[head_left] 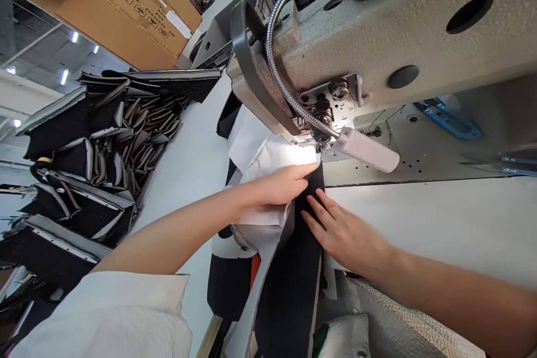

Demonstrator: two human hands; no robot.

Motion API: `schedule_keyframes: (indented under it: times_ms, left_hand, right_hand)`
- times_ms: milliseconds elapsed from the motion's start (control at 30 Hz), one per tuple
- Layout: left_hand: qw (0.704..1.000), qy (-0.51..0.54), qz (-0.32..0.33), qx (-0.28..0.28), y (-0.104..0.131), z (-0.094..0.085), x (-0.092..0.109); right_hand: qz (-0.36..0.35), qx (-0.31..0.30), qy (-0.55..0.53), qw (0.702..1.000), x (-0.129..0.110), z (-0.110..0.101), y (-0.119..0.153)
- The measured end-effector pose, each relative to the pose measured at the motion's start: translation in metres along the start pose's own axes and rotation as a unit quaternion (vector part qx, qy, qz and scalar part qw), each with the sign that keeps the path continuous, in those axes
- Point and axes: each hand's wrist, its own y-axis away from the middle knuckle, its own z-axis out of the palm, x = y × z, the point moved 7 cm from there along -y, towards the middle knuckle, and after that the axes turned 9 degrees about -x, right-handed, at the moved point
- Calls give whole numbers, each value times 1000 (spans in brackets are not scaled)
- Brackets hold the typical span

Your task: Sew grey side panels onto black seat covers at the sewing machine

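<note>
Beneath the head of a sewing machine (390, 61) lie a white fabric piece (272, 158) and a long black fabric strip (289, 279). My left hand (283, 184) rests on the white fabric, its fingers pressed together and pointing at the needle area; the fabric edge is at its fingertips. My right hand (342, 232) lies on the edge of the black strip with its fingers spread, just right of and below my left hand. A small lamp (367, 149) on a bendy metal tube lights the stitching spot. The needle itself is hard to make out.
Piles of black and grey fabric pieces (79, 162) line the left side of the white table (168, 179). A cardboard box (126, 11) and a grey crate (239, 22) stand at the back. Blue-handled snips (453, 120) and scissors (518, 165) lie on the right.
</note>
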Motion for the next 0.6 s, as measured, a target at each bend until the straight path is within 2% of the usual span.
schedule_keyframes:
  times_ms: [133,233,333,467,533,600]
  left_hand:
    - [1000,-7,-24,8,-16,-6,4]
    - [992,-78,-95,4,-24,-10,7]
    - [978,-153,-142,-17,-20,-7,17]
    - [949,-234,-195,-80,-4,9,18]
    - [948,-241,-192,-82,1,11,13]
    - [969,-195,-140,-52,-2,7,10]
  right_hand:
    - [4,-3,-2,1000,10,3,-4]
    - [8,-15,-4,1000,16,6,-10]
    - [6,-24,-11,1000,20,5,-11]
    - [-65,-15,-31,997,11,-9,2]
    - [-77,10,-11,997,7,-17,12]
    - [-65,21,7,998,6,-19,16]
